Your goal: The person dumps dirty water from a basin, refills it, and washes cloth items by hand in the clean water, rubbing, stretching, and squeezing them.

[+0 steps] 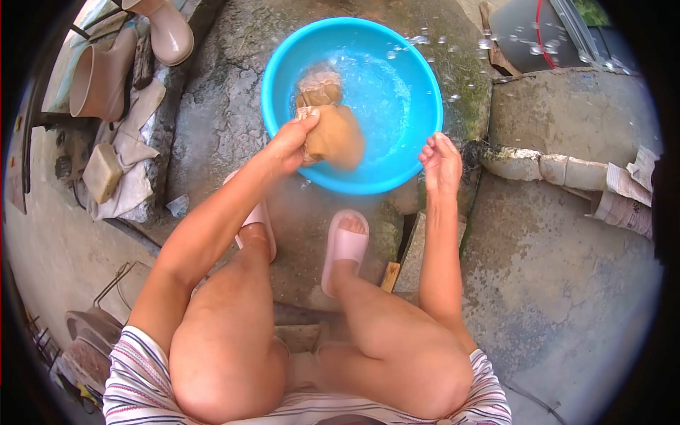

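Observation:
A round blue basin (269,117) with water in it stands on the ground before my feet. My left hand (292,144) is closed on a tan cloth (333,137) at the basin's left side, and the cloth spreads into the water. Another brownish cloth piece (319,86) lies just beyond it; whether the two are joined I cannot tell. At the basin's right rim, my right hand (441,163) is raised with its fingers curled, and what is between them, if anything, is too small to name. Water drops hang in the air at the upper right.
Pink rubber boots (99,83) stand at the upper left, above a soap block (103,172) on a rag (136,134). A pipe (545,167) runs along the right, below a grey container (524,35). My feet wear pink slippers (346,246).

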{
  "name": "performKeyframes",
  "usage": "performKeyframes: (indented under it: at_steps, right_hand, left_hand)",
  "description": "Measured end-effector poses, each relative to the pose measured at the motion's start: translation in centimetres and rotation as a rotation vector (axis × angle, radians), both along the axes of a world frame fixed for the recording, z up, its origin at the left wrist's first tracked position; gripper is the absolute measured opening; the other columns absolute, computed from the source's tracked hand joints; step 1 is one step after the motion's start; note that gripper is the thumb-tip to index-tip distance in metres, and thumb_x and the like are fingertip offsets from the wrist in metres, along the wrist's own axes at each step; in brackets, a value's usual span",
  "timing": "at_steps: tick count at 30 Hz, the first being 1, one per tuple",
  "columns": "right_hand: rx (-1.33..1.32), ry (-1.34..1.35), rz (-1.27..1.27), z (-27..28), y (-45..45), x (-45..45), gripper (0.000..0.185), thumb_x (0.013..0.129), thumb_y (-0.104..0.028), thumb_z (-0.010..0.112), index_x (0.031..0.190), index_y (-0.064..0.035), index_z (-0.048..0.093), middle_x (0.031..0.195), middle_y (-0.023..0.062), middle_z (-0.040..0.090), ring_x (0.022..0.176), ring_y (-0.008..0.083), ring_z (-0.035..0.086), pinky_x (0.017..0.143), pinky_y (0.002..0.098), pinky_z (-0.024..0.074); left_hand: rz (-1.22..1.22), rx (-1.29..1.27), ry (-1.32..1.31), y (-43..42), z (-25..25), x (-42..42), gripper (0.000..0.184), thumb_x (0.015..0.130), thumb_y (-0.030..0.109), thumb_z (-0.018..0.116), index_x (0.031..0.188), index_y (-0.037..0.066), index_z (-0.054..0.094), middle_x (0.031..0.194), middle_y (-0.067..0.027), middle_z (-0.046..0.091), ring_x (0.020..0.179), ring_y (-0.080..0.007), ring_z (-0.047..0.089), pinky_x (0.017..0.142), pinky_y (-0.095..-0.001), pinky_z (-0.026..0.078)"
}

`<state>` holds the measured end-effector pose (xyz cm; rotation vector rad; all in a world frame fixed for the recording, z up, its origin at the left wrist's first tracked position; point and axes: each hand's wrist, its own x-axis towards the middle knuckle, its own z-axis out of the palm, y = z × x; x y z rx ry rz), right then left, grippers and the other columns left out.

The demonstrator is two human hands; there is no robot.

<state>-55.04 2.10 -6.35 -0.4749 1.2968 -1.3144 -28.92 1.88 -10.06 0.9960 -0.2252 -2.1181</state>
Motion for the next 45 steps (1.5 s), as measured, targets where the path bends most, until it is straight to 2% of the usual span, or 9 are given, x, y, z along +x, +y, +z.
performKeyframes:
  at_steps: [7,9,14,21,26,34,37,40,45]
  right_hand:
    - [-0.199,1.297,0.128,-3.8,-0.6,-3.4,0.029,0.087,-0.020,0.047,0.109,-0.0015,0.050,0.093,0.0137,0.058,0.073,0.0195,0.059,0.061,0.0293,0.0488]
    - [0.002,0.479,0.399,-4.0,-2.0,1.5,0.031,0.085,-0.019,0.050,0.108,0.0011,0.049,0.101,0.0150,0.056,0.080,0.0215,0.058,0.065,0.0343,0.0497]
    - [0.233,0.763,0.089,-21.1,-6.0,-0.7,0.039,0.086,-0.028,0.048,0.109,0.0033,0.048,0.105,0.0170,0.055,0.088,0.0244,0.057,0.077,0.0381,0.0466]
    - [0.156,-0.634,0.525,-7.5,-3.4,9.1,0.036,0.088,-0.027,0.047,0.105,0.0035,0.051,0.107,0.0176,0.054,0.093,0.0262,0.055,0.077,0.0373,0.0468]
    - [0.177,0.427,0.108,-10.6,-4.0,6.1,0.028,0.086,-0.017,0.046,0.104,0.0043,0.052,0.096,0.0138,0.057,0.080,0.0233,0.059,0.071,0.0308,0.0478]
    - [0.137,-0.249,0.529,-10.2,-2.7,8.6,0.043,0.080,-0.026,0.057,0.114,-0.0029,0.046,0.107,0.0114,0.052,0.099,0.0236,0.051,0.082,0.0363,0.0444]
    - [0.196,0.527,0.484,-7.8,-2.1,10.4,0.043,0.082,-0.024,0.056,0.118,-0.0042,0.043,0.108,0.0091,0.052,0.096,0.0210,0.053,0.082,0.0362,0.0444]
    - [0.603,-0.325,0.327,-8.2,-1.9,10.3,0.028,0.085,-0.020,0.053,0.108,-0.0033,0.051,0.102,0.0096,0.056,0.093,0.0220,0.054,0.079,0.0362,0.0453]
    - [-0.087,-0.282,0.057,-7.5,-3.9,5.2,0.016,0.084,-0.003,0.048,0.100,-0.0038,0.048,0.096,0.0067,0.054,0.089,0.0174,0.054,0.080,0.0310,0.0457]
  left_hand:
    - [0.127,0.191,0.290,-0.3,-0.8,0.5,0.052,0.093,0.038,0.016,0.127,0.001,0.030,0.126,-0.0158,0.041,0.115,-0.0290,0.041,0.097,-0.0410,0.034]
    - [0.146,0.189,0.309,-0.3,-1.5,0.7,0.054,0.093,0.040,0.014,0.128,0.001,0.029,0.127,-0.0158,0.040,0.116,-0.0295,0.040,0.098,-0.0418,0.033]
    - [0.266,0.210,0.261,-0.9,-1.2,1.9,0.057,0.092,0.043,0.010,0.127,0.004,0.031,0.124,-0.0144,0.043,0.114,-0.0304,0.042,0.094,-0.0427,0.036]
    - [0.272,0.194,0.247,-2.5,-3.9,0.8,0.057,0.092,0.044,0.013,0.125,0.003,0.034,0.123,-0.0159,0.044,0.113,-0.0311,0.043,0.096,-0.0446,0.033]
    - [0.240,0.142,0.330,-2.7,-2.8,0.9,0.053,0.092,0.042,0.016,0.122,0.004,0.038,0.119,-0.0173,0.046,0.111,-0.0298,0.045,0.096,-0.0447,0.034]
    - [0.189,0.133,0.210,-2.2,-3.8,0.4,0.044,0.093,0.036,0.026,0.120,0.007,0.042,0.119,-0.0128,0.049,0.109,-0.0283,0.047,0.093,-0.0449,0.036]
    - [0.120,0.115,0.171,-1.7,-3.6,0.3,0.037,0.092,0.030,0.031,0.119,0.007,0.042,0.116,-0.0112,0.051,0.105,-0.0262,0.051,0.091,-0.0420,0.039]
    - [0.044,0.142,0.101,0.7,-3.1,-1.5,0.032,0.091,0.022,0.038,0.119,0.008,0.043,0.116,-0.0086,0.051,0.104,-0.0237,0.052,0.088,-0.0390,0.042]
    - [-0.039,-0.162,-0.181,3.4,-1.0,-3.6,0.043,0.081,0.017,0.059,0.121,0.007,0.043,0.112,-0.0058,0.052,0.104,-0.0143,0.048,0.089,-0.0311,0.037]
